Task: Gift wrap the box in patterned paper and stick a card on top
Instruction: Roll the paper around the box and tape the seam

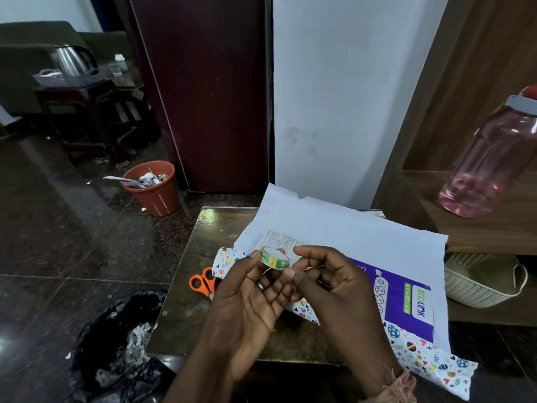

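My left hand [250, 289] holds a small roll of clear tape [274, 258] with a green core between thumb and fingers, above the table. My right hand [328, 283] is right beside it, its thumb and finger pinching at the roll's loose end. Under both hands lies the purple box [406, 301] on a sheet of wrapping paper [348, 231], white side up. The paper's patterned side [430, 365] shows at the near right and at a folded corner on the left. No card is visible.
Orange-handled scissors [203, 282] lie on the small brown table [209, 234] left of the hands. A black bag [122, 344] sits on the floor at left, a terracotta bin [157, 189] farther back. A pink bottle [491, 158] and a woven basket [482, 279] stand at right.
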A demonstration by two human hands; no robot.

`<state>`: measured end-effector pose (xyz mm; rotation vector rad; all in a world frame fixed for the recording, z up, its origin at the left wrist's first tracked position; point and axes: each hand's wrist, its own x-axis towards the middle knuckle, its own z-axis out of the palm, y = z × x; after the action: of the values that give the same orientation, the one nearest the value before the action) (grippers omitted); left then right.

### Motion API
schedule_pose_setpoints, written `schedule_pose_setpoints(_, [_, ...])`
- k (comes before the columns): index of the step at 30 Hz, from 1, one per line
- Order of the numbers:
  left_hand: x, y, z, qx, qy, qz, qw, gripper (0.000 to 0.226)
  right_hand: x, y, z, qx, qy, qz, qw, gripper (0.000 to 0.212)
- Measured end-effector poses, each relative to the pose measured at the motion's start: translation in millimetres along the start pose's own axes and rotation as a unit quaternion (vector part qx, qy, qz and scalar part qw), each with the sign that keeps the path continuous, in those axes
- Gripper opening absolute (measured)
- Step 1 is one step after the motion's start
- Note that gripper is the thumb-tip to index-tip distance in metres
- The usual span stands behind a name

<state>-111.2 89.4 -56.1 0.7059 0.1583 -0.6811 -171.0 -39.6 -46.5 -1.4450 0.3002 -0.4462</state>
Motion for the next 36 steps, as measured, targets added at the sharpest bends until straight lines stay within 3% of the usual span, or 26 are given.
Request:
schedule_pose_setpoints(6, [2,-4,-1,0.015,0.002,-0.002,1.0,0.066,0,2,-2,-0.034,0.024,-0.036,0.999,0.015])
schedule_pose_setpoints(14, [4,-8,1,0.053,-0.002,-0.002,0.999,0.045,2,0,-10,-0.048,0.006,-0.037,0.998,0.011])
schedule_pose_setpoints(19, [2,-5,5,0.046,-0.002,0.0,0.999,0.043,2,-1,-15,-0.069,-0.068,-0.015,0.995,0.029])
schedule_pose_setpoints(22, [2,-4,4,0.05,-0.002,-0.002,0.999,0.04,3,1,-14,-0.095,-0.073,-0.034,0.992,0.034])
schedule_pose_setpoints(30, [0,-5,4,0.086,0.002,-0.021,0.996,0.038,3,1,-11,-0.032,-0.043,-0.026,0.998,0.01])
schedule_pose_setpoints(36, [2,-3,-2,0.149,-0.022,0.068,0.986,0.046,7,-2,-17,-0.021,-0.032,-0.025,0.999,0.009])
